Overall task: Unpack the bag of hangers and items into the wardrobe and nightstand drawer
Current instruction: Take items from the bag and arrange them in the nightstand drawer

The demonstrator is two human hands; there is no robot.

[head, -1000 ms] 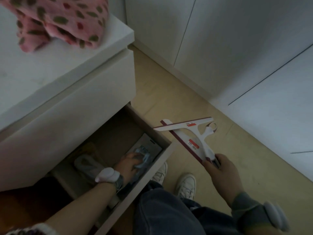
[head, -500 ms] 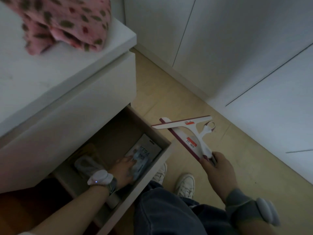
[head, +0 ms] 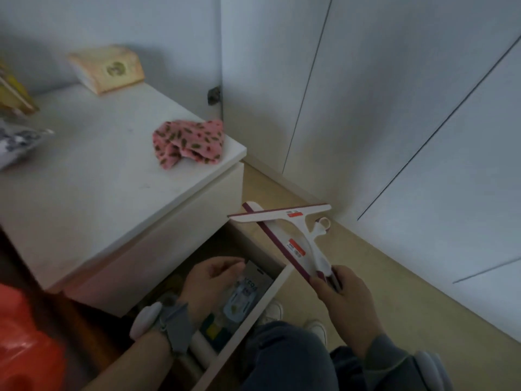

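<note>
Two squeegees (head: 296, 246) are gripped together by their handles in the right hand (head: 344, 300). They are crossed and held just above the right end of the drawer (head: 253, 311), blades raised off its rim, presumably so they can be lowered in flat. The left hand (head: 211, 280) is held over the drawer with fingers loosely curled, and nothing is seen in it. A packet (head: 248, 289) is laid flat inside the drawer beneath that hand, likely to spare room alongside. An orange bag (head: 25, 348) is seen left of the drawer, within reach.
</note>
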